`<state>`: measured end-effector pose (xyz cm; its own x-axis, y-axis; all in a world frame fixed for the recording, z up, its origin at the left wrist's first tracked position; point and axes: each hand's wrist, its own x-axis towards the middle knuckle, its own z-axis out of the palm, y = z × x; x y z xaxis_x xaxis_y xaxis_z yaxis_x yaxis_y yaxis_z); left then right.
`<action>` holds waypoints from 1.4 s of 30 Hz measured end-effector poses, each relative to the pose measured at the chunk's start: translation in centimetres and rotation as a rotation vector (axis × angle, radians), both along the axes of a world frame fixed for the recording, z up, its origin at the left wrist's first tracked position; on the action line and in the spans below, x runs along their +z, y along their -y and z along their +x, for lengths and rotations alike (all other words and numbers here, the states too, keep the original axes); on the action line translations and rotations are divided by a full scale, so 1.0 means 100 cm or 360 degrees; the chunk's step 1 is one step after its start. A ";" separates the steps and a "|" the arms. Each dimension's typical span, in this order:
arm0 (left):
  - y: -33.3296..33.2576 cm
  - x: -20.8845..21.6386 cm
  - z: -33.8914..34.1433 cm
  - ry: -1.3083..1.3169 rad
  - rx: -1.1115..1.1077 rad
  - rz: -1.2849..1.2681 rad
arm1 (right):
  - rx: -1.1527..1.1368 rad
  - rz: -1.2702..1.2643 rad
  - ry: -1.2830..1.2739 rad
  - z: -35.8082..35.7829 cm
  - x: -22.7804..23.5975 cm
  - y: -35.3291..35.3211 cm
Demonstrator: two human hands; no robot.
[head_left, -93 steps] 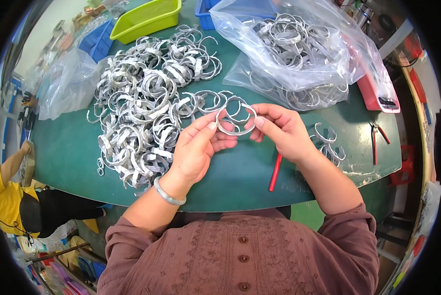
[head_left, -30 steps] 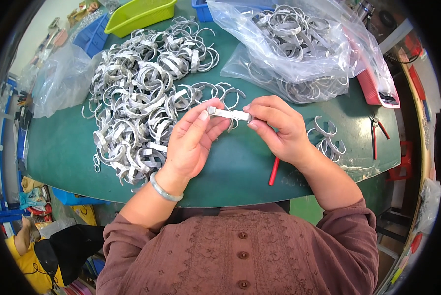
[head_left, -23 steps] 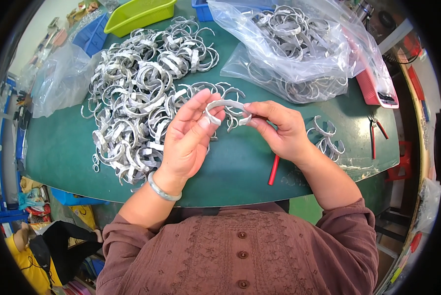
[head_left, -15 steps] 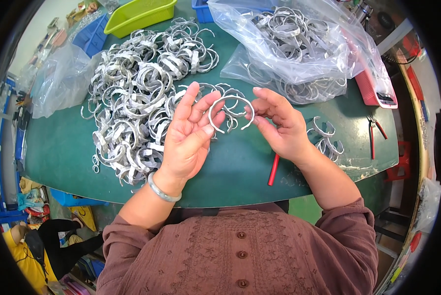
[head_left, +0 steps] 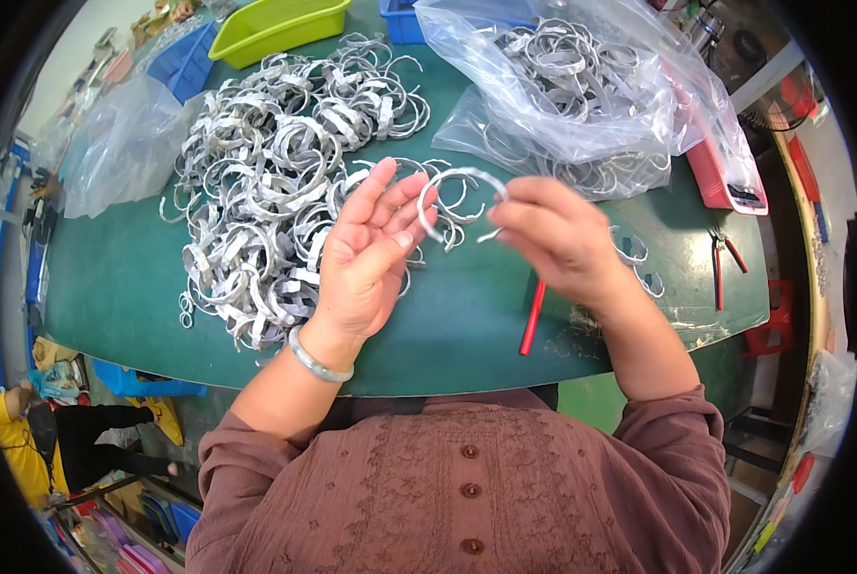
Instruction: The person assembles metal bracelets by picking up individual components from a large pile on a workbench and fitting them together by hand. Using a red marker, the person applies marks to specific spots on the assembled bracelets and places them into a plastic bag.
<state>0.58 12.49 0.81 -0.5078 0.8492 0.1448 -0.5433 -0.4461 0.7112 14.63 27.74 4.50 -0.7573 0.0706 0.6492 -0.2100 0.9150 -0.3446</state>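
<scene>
A silvery open cuff bangle [head_left: 459,173] is pinched by its right side in my right hand [head_left: 558,234], its gap turned downward. Palm up beside it, my left hand [head_left: 366,263] has its fingers spread, the fingertips close to the bangle's left side; whether they touch it I cannot tell. A pale bangle circles my left wrist. Left of that hand lies a big heap of similar grey cuff bangles [head_left: 256,201]. A few loose bangles [head_left: 452,230] rest on the table behind the held one. Below my right hand a red handle [head_left: 533,319] shows, its far end hidden.
On the green table [head_left: 448,354] a clear plastic bag [head_left: 582,124] of bangles stands back right, beside a pink basket [head_left: 720,172]. Red-handled pliers [head_left: 719,268] lie at right, loose bangles [head_left: 650,283] nearer. Green [head_left: 280,29] and blue [head_left: 182,62] trays stand behind. Someone in yellow [head_left: 12,445] is lower left.
My right hand has turned over and closed more firmly on the bangle, which has tilted and shifted slightly right and up. My left hand stays almost in place.
</scene>
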 end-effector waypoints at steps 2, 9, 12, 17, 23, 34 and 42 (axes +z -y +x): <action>0.003 -0.002 -0.005 -0.0079 0.0149 -0.0094 | -0.0177 0.0209 -0.0125 0.003 0.024 -0.006; 0.004 -0.002 -0.004 -0.0147 0.0417 -0.0257 | -0.1018 0.0170 -0.0182 0.011 0.086 -0.064; 0.005 0.001 -0.005 -0.0178 0.0513 -0.0241 | -0.1022 0.0477 -0.0281 0.005 0.085 -0.051; 0.007 0.000 -0.008 -0.0167 0.0537 -0.0241 | -0.0333 0.0212 0.0299 -0.024 0.028 -0.008; 0.006 -0.001 -0.006 -0.0190 0.0479 -0.0260 | -0.0277 0.0192 0.0861 -0.035 -0.020 0.013; 0.007 -0.002 -0.005 -0.0187 0.0355 -0.0349 | -0.0279 -0.0116 0.0466 -0.033 -0.022 -0.006; 0.006 0.001 -0.004 -0.0121 0.0190 -0.0556 | 0.0119 -0.0174 0.0329 -0.020 0.000 -0.005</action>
